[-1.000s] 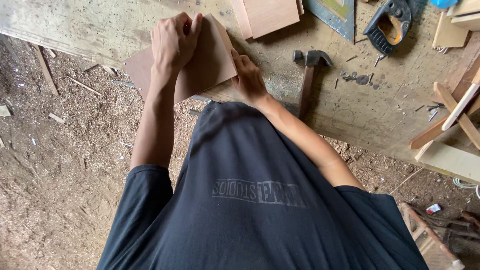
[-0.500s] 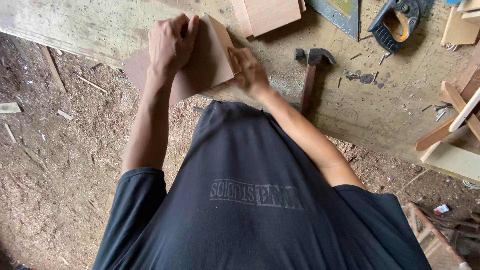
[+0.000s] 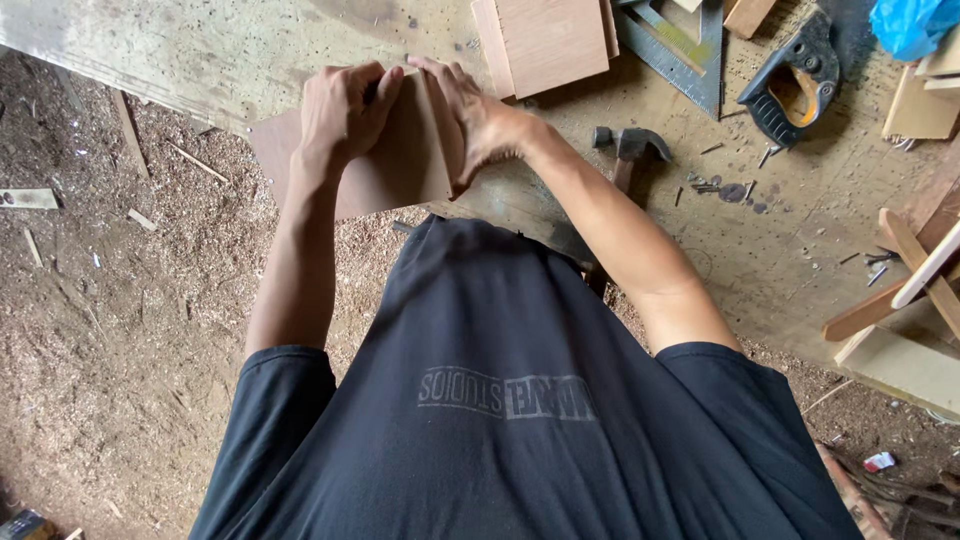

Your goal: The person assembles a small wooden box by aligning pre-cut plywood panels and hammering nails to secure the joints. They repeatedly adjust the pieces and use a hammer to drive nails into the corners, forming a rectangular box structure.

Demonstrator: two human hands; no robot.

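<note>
A thin brown plywood panel (image 3: 385,170) sits at the workbench (image 3: 800,260) edge, clasped by both hands: left hand (image 3: 340,110) curled over its top, right hand (image 3: 470,120) pressing another piece upright against its right side. The joint looks merely aligned, unfastened; the hammer (image 3: 630,150) lies untouched at three o'clock, the handsaw (image 3: 795,85) at two o'clock.

Rough plank workbench (image 3: 820,260), pale and scuffed, runs diagonally across the top. Dirt floor (image 3: 110,330) below, thick with sawdust, chips and wood offcuts. Flat, even daylight; soft shadows only.
</note>
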